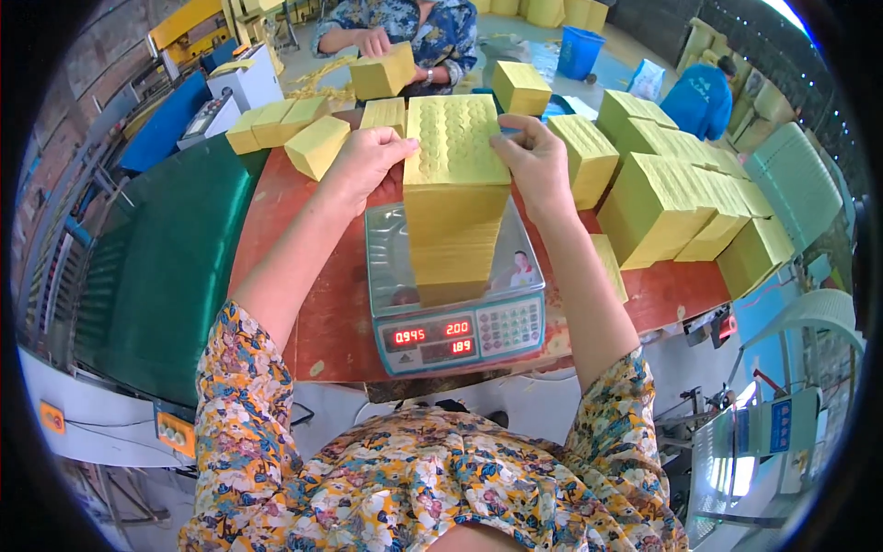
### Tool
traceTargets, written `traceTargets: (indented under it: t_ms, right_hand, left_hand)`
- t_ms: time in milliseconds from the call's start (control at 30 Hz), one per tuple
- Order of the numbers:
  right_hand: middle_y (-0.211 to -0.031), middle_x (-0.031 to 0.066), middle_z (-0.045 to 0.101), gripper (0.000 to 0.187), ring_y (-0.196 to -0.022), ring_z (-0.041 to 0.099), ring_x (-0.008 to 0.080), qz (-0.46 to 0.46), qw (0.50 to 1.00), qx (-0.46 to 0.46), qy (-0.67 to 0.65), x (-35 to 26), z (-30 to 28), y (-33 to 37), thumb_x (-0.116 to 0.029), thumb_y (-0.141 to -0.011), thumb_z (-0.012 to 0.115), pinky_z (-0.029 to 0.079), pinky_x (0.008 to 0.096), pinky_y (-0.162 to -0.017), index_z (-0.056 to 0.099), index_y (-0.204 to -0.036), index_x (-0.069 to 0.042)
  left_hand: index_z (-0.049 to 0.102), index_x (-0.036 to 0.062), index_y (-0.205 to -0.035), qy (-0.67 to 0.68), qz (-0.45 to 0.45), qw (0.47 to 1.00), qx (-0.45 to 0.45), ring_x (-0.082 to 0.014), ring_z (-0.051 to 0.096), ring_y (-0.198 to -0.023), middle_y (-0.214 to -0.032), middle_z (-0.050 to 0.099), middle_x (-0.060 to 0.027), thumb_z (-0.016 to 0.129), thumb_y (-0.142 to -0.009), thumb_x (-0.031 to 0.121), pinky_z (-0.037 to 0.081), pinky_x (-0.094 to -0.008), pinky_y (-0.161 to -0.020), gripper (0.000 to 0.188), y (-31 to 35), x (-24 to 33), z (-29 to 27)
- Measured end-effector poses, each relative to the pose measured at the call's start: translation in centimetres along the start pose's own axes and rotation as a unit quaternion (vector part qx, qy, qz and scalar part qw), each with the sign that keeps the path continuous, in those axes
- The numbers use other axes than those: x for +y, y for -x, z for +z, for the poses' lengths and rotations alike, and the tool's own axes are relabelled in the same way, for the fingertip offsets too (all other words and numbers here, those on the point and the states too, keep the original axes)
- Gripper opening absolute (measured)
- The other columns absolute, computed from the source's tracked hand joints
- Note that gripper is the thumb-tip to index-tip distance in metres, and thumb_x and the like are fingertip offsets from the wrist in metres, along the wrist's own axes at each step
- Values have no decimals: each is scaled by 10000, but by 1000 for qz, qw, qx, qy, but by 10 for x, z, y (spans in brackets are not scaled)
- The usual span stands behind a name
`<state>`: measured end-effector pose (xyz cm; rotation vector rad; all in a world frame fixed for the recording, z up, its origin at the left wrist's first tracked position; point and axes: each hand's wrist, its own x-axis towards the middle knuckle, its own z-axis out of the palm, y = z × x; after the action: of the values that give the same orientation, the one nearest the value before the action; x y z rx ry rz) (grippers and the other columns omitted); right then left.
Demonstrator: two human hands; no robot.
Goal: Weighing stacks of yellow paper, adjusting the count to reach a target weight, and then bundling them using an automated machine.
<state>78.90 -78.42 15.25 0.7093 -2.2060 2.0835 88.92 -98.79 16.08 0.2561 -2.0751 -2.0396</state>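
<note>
A tall stack of yellow paper (451,230) with rows of stamped round marks on its top stands on the tray of a digital scale (386,253). The scale's red display is lit. At the left edge of the stack's top, my left hand (366,170) pinches the paper between thumb and fingers. My right hand (538,167) does likewise at the right edge, thumb and forefinger together. How many sheets are between the fingers cannot be made out.
Blocks of yellow paper (658,207) crowd the right of the red table (322,331); several more (276,124) sit at the far left. Opposite, a co-worker holds a yellow paper block (384,72). A green surface (156,267) adjoins on the left. A blue bin (578,52) stands behind.
</note>
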Motion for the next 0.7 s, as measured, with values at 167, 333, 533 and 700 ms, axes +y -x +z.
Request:
traceTargets:
  t_ms: [167, 333, 533, 700]
  right_hand:
    - [-804, 24, 631, 314, -721, 565, 80, -29, 998, 15, 61, 12, -3, 0, -49, -852, 701, 456, 239, -653, 637, -1145, 43]
    - [-733, 18, 632, 314, -654, 562, 76, -34, 998, 29, 32, 21, -1, -1, -113, -802, 734, 481, 254, -605, 675, -1087, 5]
    - [-766, 34, 665, 256, -657, 578, 71, -26, 999, 17, 26, 9, 3, 1, -119, -819, 717, 484, 257, -591, 695, -1037, 13]
    - [-798, 49, 689, 227, -685, 592, 76, -31, 999, 22, 34, 19, 2, -2, -119, -835, 704, 494, 255, -626, 709, -1016, 18]
  left_hand:
    - [578, 88, -767, -63, 8, 998, 19, -73, 491, -440, -601, 574, 3, 657, -923, 263, 341, -217, -385, 247, -3, -5, 1]
    - [577, 60, -782, -47, 11, 999, 19, -79, 561, -497, -658, 622, -28, 662, -909, 193, 415, -226, -434, 202, -2, -7, -3]
    - [549, 82, -786, -33, 40, 997, 49, -68, 537, -501, -652, 588, -1, 651, -904, 176, 395, -226, -425, 182, 5, -15, -4]
    - [558, 106, -805, -19, 50, 996, 68, -62, 505, -502, -647, 574, 21, 628, -934, 196, 370, -217, -438, 173, 8, -20, 5]
